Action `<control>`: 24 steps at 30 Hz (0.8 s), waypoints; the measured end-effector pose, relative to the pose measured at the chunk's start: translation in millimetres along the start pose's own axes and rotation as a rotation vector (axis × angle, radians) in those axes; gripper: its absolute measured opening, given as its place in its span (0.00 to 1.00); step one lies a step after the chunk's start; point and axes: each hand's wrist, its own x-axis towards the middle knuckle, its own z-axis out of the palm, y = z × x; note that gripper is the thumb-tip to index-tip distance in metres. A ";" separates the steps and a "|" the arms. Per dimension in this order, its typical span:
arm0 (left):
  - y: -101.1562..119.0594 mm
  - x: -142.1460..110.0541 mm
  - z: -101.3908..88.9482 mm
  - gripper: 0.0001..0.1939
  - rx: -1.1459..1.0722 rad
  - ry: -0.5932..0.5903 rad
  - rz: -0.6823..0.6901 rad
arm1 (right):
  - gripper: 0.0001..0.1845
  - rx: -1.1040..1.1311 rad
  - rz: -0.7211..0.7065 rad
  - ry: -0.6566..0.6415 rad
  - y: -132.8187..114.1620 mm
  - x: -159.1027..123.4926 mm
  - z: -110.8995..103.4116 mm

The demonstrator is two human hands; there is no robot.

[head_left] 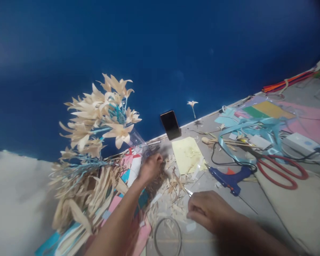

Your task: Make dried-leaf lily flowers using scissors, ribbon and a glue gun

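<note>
Forearms (pixel 116 213) are reaching in; the left hand (pixel 152 167) is curling beside the clear vase (pixel 137 139) of flowers (pixel 96 117), whether pinching anything I cannot tell. The right hand's (pixel 209 209) fingers are closing around a metal tool (pixel 188 192) by scraps (pixel 173 183), the glue gun (pixel 229 179) lying just beyond.

Wall: a deep blue, plain face is filling the upper view, with a few faint pale smudges showing (pixel 160 53).
Wall base: a thin whitish edge (pixel 208 116) is running slantwise, climbing toward the right, where the wall is meeting the surface.
Surface: a flat grey plane (pixel 252 193) is spreading below; whether it is a table or floor is unclear.
Lower left: a pale, greyish-white area (pixel 13 199) is bordering the blue.
Light: a soft sheen is paling the wall's left side.
</note>
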 end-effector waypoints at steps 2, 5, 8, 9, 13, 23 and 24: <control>-1.8 -5.5 -7.1 0.10 -0.028 -0.002 0.009 | 0.06 0.022 0.002 0.015 -1.2 0.6 -3.1; -4.8 -9.0 -11.0 0.08 -0.042 0.030 0.040 | 0.07 0.045 0.039 0.043 -6.1 0.3 -6.4; -8.4 -3.5 -5.2 0.11 -0.043 0.025 0.115 | 0.07 0.037 0.046 0.035 -9.9 -0.4 -4.8; -10.0 -0.6 -1.9 0.12 -0.049 0.010 0.141 | 0.07 0.033 0.036 0.025 -10.5 -0.6 -3.5; -17.3 10.7 10.2 0.10 -0.108 -0.023 0.194 | 0.07 0.025 0.009 0.012 -10.9 -0.9 0.4; -8.3 -9.3 -7.2 0.11 -0.568 -0.082 0.029 | 0.06 0.123 0.019 0.082 -9.0 -0.4 -5.7; -4.5 -22.0 -10.0 0.13 -0.643 -0.113 0.007 | 0.06 0.189 0.039 0.097 -8.9 -0.5 -5.2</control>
